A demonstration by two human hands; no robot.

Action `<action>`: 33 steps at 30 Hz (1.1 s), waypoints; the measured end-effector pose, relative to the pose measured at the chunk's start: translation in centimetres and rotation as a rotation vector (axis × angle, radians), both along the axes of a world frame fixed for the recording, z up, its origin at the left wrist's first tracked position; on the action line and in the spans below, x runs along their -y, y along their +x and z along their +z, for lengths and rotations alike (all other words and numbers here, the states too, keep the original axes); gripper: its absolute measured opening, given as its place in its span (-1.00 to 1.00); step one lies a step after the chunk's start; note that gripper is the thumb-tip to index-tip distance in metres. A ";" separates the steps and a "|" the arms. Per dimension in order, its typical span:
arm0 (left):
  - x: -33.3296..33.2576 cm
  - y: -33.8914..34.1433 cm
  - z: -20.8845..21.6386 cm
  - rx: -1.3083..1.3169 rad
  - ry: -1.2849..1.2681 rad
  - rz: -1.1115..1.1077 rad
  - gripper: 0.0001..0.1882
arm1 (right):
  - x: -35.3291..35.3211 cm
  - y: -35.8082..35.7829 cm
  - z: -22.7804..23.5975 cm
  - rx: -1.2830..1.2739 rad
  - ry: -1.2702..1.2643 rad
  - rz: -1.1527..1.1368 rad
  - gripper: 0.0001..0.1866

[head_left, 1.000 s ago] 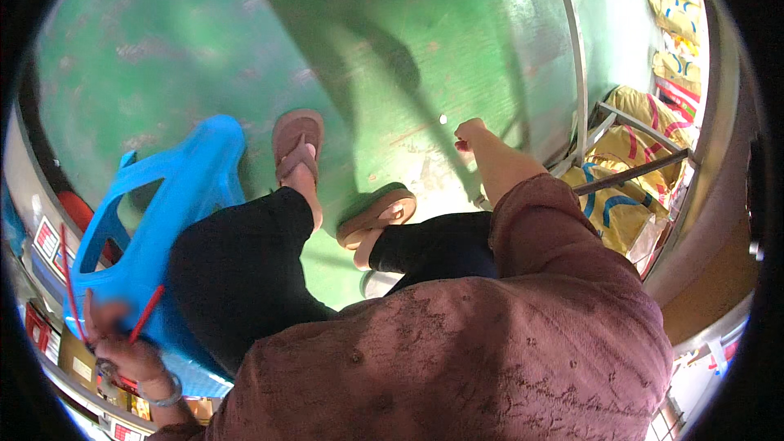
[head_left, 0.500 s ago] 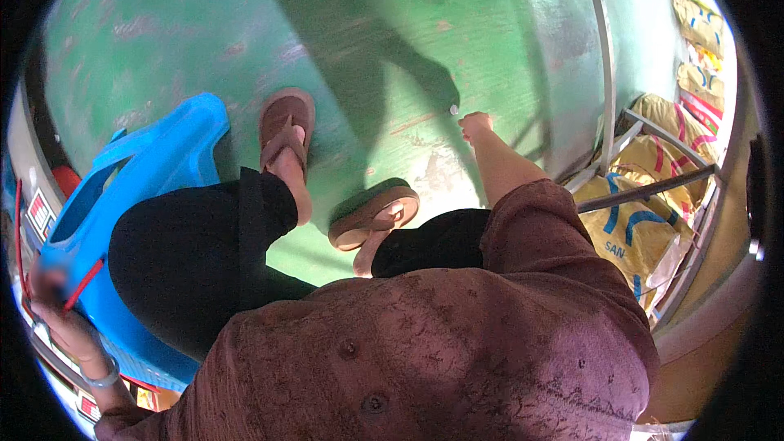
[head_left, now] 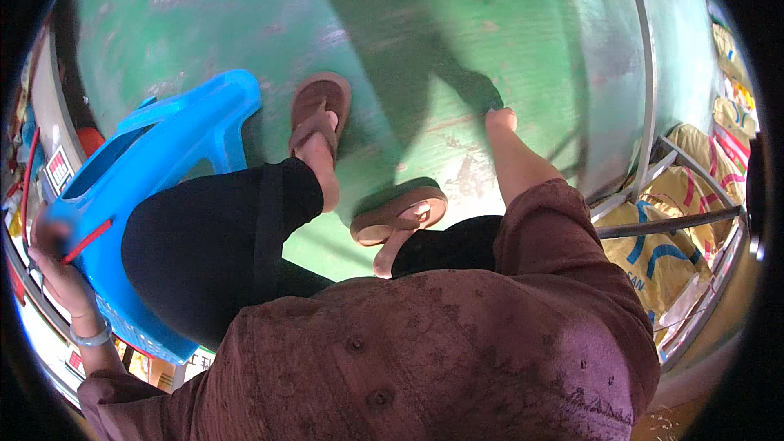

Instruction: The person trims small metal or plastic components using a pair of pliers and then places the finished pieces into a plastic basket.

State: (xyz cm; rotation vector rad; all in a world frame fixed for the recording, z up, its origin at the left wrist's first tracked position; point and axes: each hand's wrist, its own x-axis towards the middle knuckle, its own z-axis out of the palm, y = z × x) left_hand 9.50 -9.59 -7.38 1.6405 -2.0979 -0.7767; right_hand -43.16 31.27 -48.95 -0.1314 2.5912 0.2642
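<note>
While the left forearm [head_left: 98, 351] lies close along the near left side of the blue stool [head_left: 204, 118], the left hand [head_left: 59, 273] grips a red-barred item [head_left: 86, 242] there, partly blurred. Well to the stool's right, past two brown sandals [head_left: 320, 98], the right arm [head_left: 524, 162] stretches straight down toward the green floor [head_left: 490, 0], the right hand's [head_left: 501, 120] fingers bunched; whether they pinch anything, I cannot tell.

green floor [head_left: 220, 24] open ahead, blue stool [head_left: 147, 171] blocking left, metal frame [head_left: 650, 73] barring right
</note>
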 end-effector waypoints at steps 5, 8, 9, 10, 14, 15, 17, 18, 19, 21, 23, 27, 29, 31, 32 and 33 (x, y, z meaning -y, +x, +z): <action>1.2 3.1 0.6 0.070 0.064 -0.132 -0.38 | 0.6 0.2 1.4 0.079 -0.043 -0.016 -0.64; -0.3 0.8 0.5 0.080 -0.046 -0.120 -0.38 | 0.2 0.5 1.7 0.110 -0.043 0.128 -0.66; -0.5 0.1 0.4 0.032 -0.020 -0.059 -0.40 | -0.2 0.6 0.3 0.105 -0.046 0.191 -0.66; -0.4 0.0 0.4 0.036 0.010 -0.073 -0.41 | 0.4 1.4 0.6 0.074 -0.085 0.200 -0.69; -1.3 -0.5 -0.9 -0.023 -0.029 0.023 -0.43 | 5.8 4.4 4.5 0.115 -0.431 0.044 -0.80; -1.8 -1.0 -0.8 -0.071 -0.053 0.005 -0.45 | 8.0 5.7 6.8 0.104 -0.574 0.001 -0.84; -1.5 -1.4 -0.9 -0.107 -0.067 -0.060 -0.49 | 12.1 6.5 11.4 0.196 -0.699 0.053 -0.86; -1.0 -1.5 -1.3 -0.097 -0.063 -0.097 -0.51 | 13.9 6.8 13.9 0.187 -0.742 0.070 -0.86; -0.8 -1.3 -2.1 -0.110 -0.066 -0.103 -0.52 | 15.5 6.9 16.2 0.172 -0.783 0.086 -0.87; -0.7 -6.5 2.0 -0.142 -0.111 -0.317 -0.53 | 17.7 7.3 18.9 0.175 -0.836 0.091 -0.86; -1.3 -7.1 2.6 -0.067 -0.103 -0.299 -0.53 | 20.1 7.5 20.9 0.208 -0.891 0.095 -0.86; 0.6 -4.1 2.1 0.328 -0.131 -0.312 -0.55 | 23.8 9.6 25.2 0.156 -0.978 0.023 -0.86; 1.9 -5.4 2.4 0.386 -0.154 -0.271 -0.57 | 23.8 9.6 29.5 0.245 -0.997 -0.116 -0.85; -1.2 -4.9 1.7 0.427 -0.122 -0.190 -0.57 | 20.1 10.9 30.2 0.211 -0.996 -0.142 -0.85; -0.7 -4.4 0.4 0.540 -0.225 -0.201 -0.54 | 19.1 11.1 31.1 0.196 -1.002 -0.162 -0.85; -0.8 -4.8 0.7 0.571 -0.205 -0.199 -0.51 | 17.8 11.3 32.1 0.259 -0.927 -0.201 -0.85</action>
